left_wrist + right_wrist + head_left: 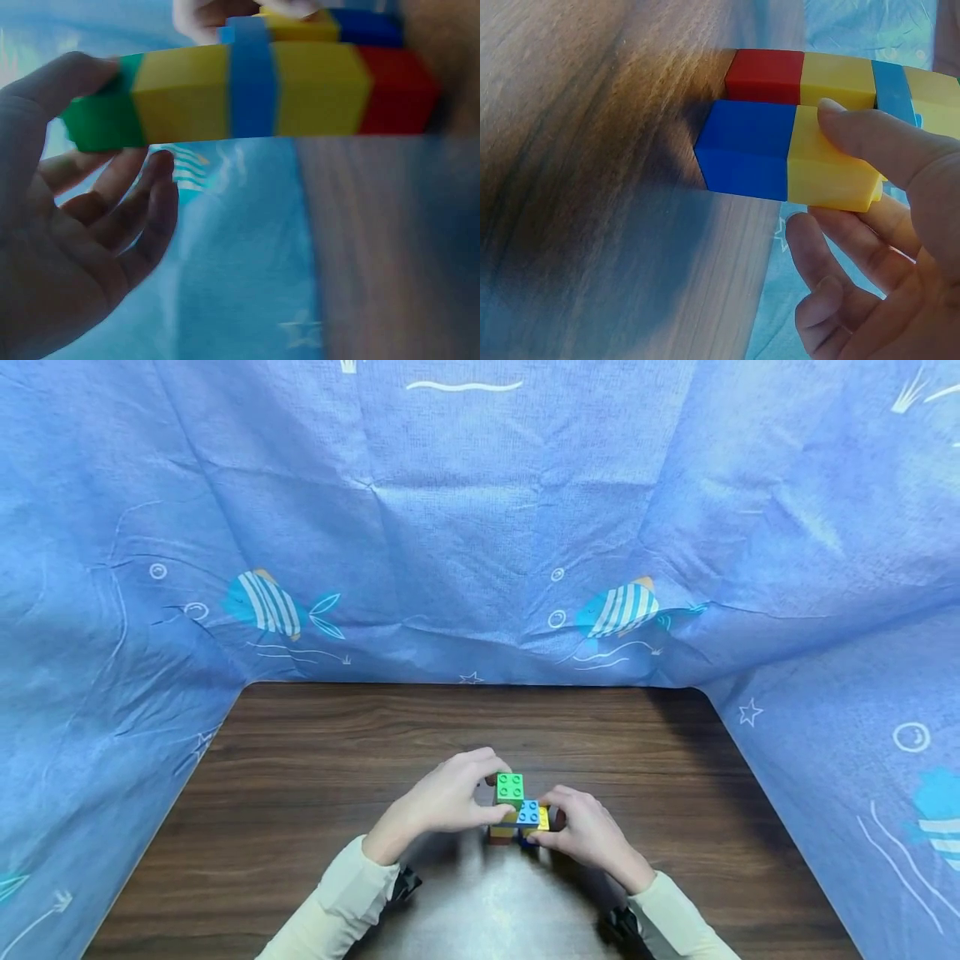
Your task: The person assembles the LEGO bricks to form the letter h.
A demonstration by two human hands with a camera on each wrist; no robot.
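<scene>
A tall stack of toy building blocks stands on the table: a red block (397, 91) at the bottom, a yellow block (322, 90), a thin light blue block (528, 812), another yellow block (184, 94), and a green block (510, 788) on top. My left hand (453, 795) pinches the green block between thumb and fingers. Close beside the tower, my right hand (588, 832) holds a yellow block (829, 169) that sits on a dark blue block (746, 146). The light blue block juts out from the tower toward this shorter pair, whose yellow studs partly show.
The dark wood-grain table (360, 735) stretches around the blocks. A blue cloth (480, 527) printed with fish and stars hangs behind it and along both sides. Black wrist straps (405, 883) show near the sleeves.
</scene>
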